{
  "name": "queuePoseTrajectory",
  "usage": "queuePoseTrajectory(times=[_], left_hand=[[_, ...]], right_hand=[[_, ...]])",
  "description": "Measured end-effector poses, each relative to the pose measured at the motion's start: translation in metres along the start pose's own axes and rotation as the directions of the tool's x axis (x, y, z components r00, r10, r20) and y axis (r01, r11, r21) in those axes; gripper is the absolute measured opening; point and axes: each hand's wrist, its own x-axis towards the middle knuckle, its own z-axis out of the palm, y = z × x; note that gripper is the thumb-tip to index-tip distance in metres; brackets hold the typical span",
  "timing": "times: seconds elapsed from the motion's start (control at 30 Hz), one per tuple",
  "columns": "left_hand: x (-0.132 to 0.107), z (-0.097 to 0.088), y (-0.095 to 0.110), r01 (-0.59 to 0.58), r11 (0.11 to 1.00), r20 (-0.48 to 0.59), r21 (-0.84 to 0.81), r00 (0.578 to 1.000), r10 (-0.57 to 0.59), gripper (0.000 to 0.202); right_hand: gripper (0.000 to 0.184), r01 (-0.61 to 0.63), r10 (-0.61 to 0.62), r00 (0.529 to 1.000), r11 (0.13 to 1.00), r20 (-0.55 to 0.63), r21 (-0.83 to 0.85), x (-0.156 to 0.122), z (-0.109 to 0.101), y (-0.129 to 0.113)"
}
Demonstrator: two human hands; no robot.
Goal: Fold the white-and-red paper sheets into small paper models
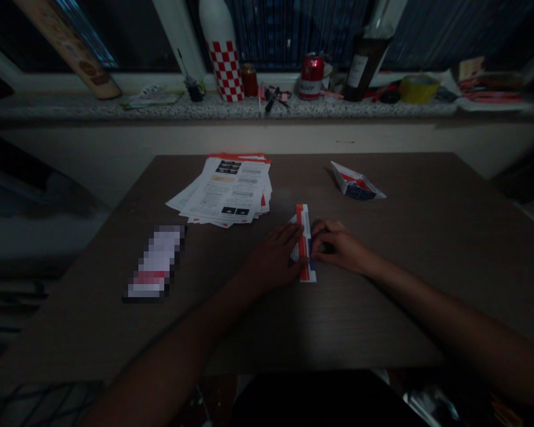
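Observation:
A folded paper (305, 243) with red, white and blue bands lies on the table before me, its long side pointing away from me. My left hand (278, 252) rests on its left part, fingers stretched out and pressing it down. At its right edge, my right hand (336, 244) is curled into a pinch, with thumb and fingertips on the paper's edge. A bit of white paper shows beneath my left fingers; the rest is hidden. Farther back on the right stands a folded paper boat (356, 182) in white, red and blue, apart from both hands.
A stack of printed sheets (222, 190) lies at the back left. Nearer me on the left is a phone (155, 261), its screen blurred. Along the windowsill (160, 110) stand a checkered bottle (225, 65), a red can (311, 76) and a dark bottle (364, 65).

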Motion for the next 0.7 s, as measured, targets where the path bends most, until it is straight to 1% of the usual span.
queuePoseTrajectory(times=[0.17,0.3,0.43,0.57,0.7], left_hand=[[0.000,-0.001,0.001,0.001,1.000,0.004,0.005,1.000,-0.001,0.077],[0.000,0.001,0.000,-0.014,1.000,0.000,0.017,1.000,0.014,0.076],[0.000,0.003,-0.002,-0.014,1.000,-0.014,0.017,1.000,0.014,0.075],[0.000,0.004,-0.002,-0.024,1.000,-0.013,0.016,1.000,0.024,0.075],[0.000,0.003,-0.002,-0.027,0.999,-0.020,0.020,0.999,0.027,0.075]], right_hand=[[0.011,-0.005,0.005,1.000,1.000,0.010,0.022,-0.010,0.001,-0.012],[0.009,0.005,-0.006,1.000,1.000,0.031,0.029,-0.018,0.003,-0.020],[0.007,0.003,-0.004,1.000,1.000,0.014,0.027,-0.027,0.006,-0.026],[0.008,-0.004,0.004,1.000,0.999,-0.008,0.035,-0.036,0.009,-0.033],[0.011,0.001,-0.001,1.000,0.999,-0.004,0.033,-0.043,0.010,-0.040]])
